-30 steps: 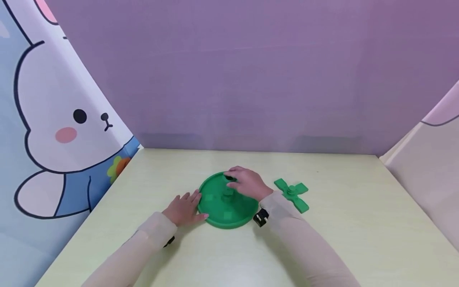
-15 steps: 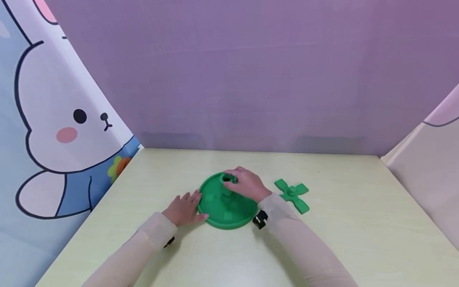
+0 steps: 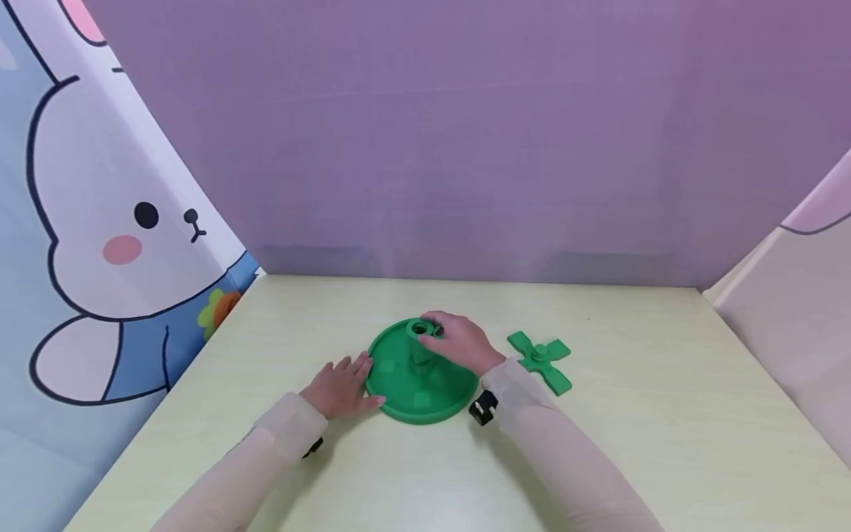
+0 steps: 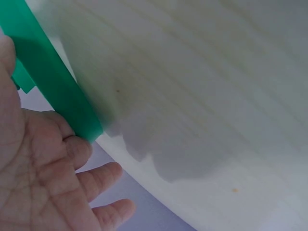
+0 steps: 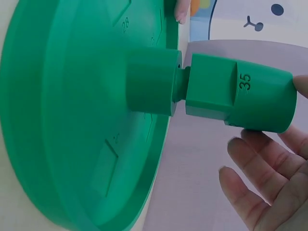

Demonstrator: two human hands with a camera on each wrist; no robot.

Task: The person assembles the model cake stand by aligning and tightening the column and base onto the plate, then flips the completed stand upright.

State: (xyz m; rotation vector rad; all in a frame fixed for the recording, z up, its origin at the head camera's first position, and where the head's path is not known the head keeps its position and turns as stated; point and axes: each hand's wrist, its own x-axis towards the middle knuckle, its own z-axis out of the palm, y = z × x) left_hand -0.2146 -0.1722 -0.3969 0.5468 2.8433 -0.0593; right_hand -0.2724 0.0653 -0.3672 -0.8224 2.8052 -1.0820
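A round green base with a raised rim lies flat on the table. From its middle rises a socket, and a hollow green post marked 35 stands over it. In the right wrist view, a narrow neck shows between post and socket; how deep it goes is hidden. My right hand pinches the post's upper end between thumb and fingers. My left hand rests at the base's left rim, fingers spread, thumb nearer me. The left wrist view shows its fingertips touching the rim's outer wall.
Right of the base lies a green cross-shaped piece with a round knob, partly behind my right sleeve. The pale table ends at a purple backdrop. A cloth with a cartoon rabbit hangs on the left.
My right fingers have shifted slightly right around the post's top, so its round opening, largely covered before, now shows. The left hand and the base stay where they were.
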